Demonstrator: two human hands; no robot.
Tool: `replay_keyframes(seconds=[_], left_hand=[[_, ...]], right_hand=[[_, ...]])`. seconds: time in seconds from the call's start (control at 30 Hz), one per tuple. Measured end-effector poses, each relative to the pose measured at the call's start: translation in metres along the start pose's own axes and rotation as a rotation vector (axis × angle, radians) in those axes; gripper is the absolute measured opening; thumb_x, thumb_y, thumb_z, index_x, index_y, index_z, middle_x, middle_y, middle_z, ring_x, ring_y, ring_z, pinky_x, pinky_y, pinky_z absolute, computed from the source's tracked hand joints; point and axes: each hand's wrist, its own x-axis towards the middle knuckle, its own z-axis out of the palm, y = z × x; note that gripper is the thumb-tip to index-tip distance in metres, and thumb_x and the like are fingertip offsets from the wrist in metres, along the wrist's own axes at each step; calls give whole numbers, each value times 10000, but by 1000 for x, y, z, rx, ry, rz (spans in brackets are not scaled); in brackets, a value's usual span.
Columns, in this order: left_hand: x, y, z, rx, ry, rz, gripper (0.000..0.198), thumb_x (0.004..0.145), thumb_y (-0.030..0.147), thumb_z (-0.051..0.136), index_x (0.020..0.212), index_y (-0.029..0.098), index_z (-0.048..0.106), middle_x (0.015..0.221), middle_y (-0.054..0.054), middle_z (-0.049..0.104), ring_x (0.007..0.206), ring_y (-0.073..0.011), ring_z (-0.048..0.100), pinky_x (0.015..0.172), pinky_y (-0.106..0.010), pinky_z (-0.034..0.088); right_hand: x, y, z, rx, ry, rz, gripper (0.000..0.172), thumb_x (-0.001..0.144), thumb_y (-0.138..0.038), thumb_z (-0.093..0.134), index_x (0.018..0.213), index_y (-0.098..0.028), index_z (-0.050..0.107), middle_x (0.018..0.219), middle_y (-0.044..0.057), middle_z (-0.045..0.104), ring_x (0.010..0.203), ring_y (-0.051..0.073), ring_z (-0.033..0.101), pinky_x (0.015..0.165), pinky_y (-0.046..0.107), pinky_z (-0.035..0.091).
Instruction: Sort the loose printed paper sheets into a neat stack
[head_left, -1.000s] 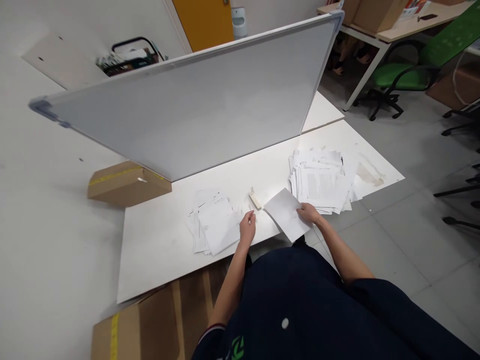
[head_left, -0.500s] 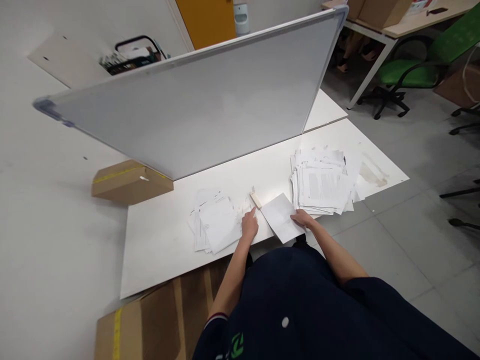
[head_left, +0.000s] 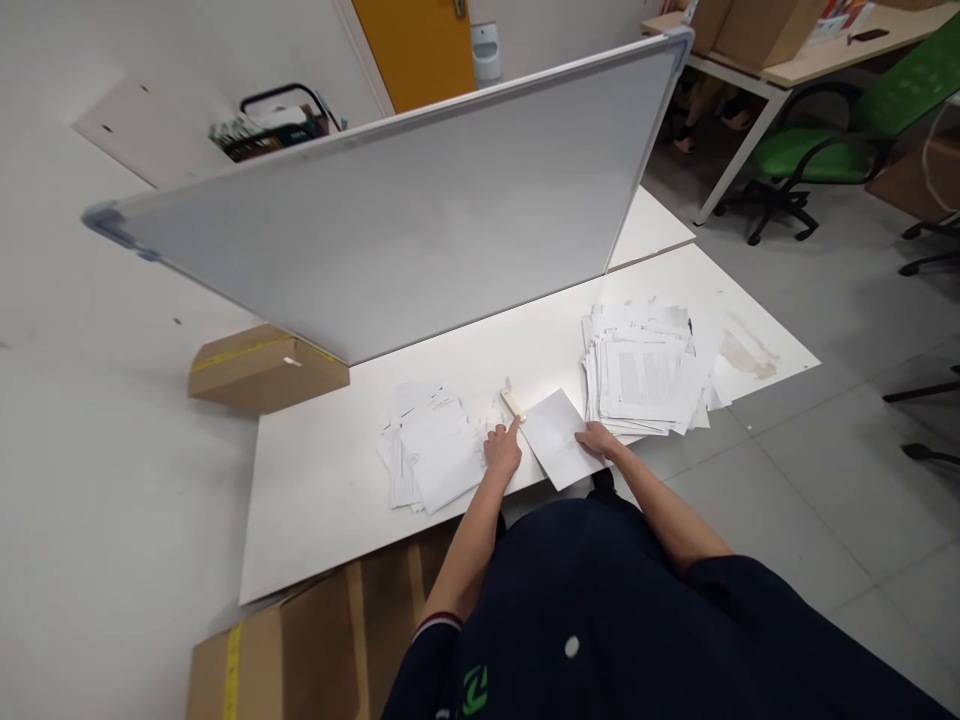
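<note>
My right hand (head_left: 596, 440) pinches the right edge of a white sheet of paper (head_left: 556, 435), which may be several sheets together. The paper lies partly over the table's front edge. Its upper left corner meets the near end of a small cream oblong tool (head_left: 513, 404) that resembles a stapler. My left hand (head_left: 502, 450) rests on the table to the left of the paper, fingers apart, with the index fingertip at the tool's near end. Left of that hand is a loose pile of papers (head_left: 439, 450); a larger printed stack (head_left: 641, 370) sits beyond my right hand.
A whiteboard (head_left: 420, 210) stands upright along the back of the white table (head_left: 315, 500). One cardboard box (head_left: 270, 375) is at its left end, and more boxes (head_left: 322, 650) are below the front edge. A green chair (head_left: 817, 155) is at the right.
My left index fingertip has shifted slightly right, to the tool's near end, and the other fingers have spread a little. The paper and right hand have moved slightly left.
</note>
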Motion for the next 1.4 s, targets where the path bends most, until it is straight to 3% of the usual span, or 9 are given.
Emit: replay_keyframes(seconds=[0.23,0.37,0.47,0.6,0.7,0.8,0.97,1.1,1.4], left_hand=[[-6,4,-5,-55,24,22,590,730,77,417,1284,278,397,1059,-139,516,1005,-273,469,830,-401,356],[-19,6,-7,-422,83,-65,568,794,243,455,1337,185,297,1097,-153,542,1007,-244,507,862,-379,366],[-30,8,-6,-866,-23,-266,611,786,444,477,1287,116,354,1060,-166,587,919,-207,574,802,-347,425],[-44,2,-7,-1315,-164,-285,513,709,523,545,1015,111,570,916,-136,647,783,-189,621,706,-332,478],[-50,-19,-12,-1403,-38,-350,398,631,416,657,856,92,602,767,-102,661,702,-190,623,675,-335,492],[-50,-59,-24,-1314,196,-495,286,622,327,657,777,92,605,684,-65,648,647,-166,613,656,-313,495],[-47,-141,-46,-976,455,-661,270,641,330,605,772,95,607,681,-54,633,663,-173,610,619,-292,488],[-46,-181,-55,-600,391,-675,310,695,354,533,862,103,609,843,-102,646,832,-224,609,722,-319,479],[-57,-143,-62,-230,422,-835,711,712,448,505,1327,183,267,1266,-227,386,1158,-419,356,829,-566,360]], right_hand=[[-7,-4,-9,-41,65,-30,235,691,-232,489,835,-98,618,859,118,650,747,195,590,577,221,406],[-16,-7,-25,-58,265,-46,305,760,-263,393,915,-95,594,930,143,629,855,225,567,652,239,402],[-26,-19,-25,51,344,-115,329,777,-320,377,927,-116,587,902,114,638,810,207,575,623,227,409],[-39,-46,6,213,173,-204,298,764,-329,425,911,-126,587,878,88,646,775,184,585,600,214,423],[-45,-62,33,293,-30,-254,268,769,-322,446,905,-136,583,860,74,649,712,156,592,580,214,430],[-44,-63,36,289,-109,-312,246,787,-329,442,892,-152,577,849,54,645,647,125,588,587,220,431],[-32,-30,-13,114,378,-236,246,799,-272,422,953,-148,569,910,65,626,795,149,568,724,256,414],[-26,-3,-50,-67,659,-88,330,816,-291,395,1080,-133,513,1016,109,575,925,212,512,770,306,388],[-4,7,-52,-351,771,23,497,737,-403,535,1109,-86,440,1209,193,398,1117,306,322,886,396,278]])
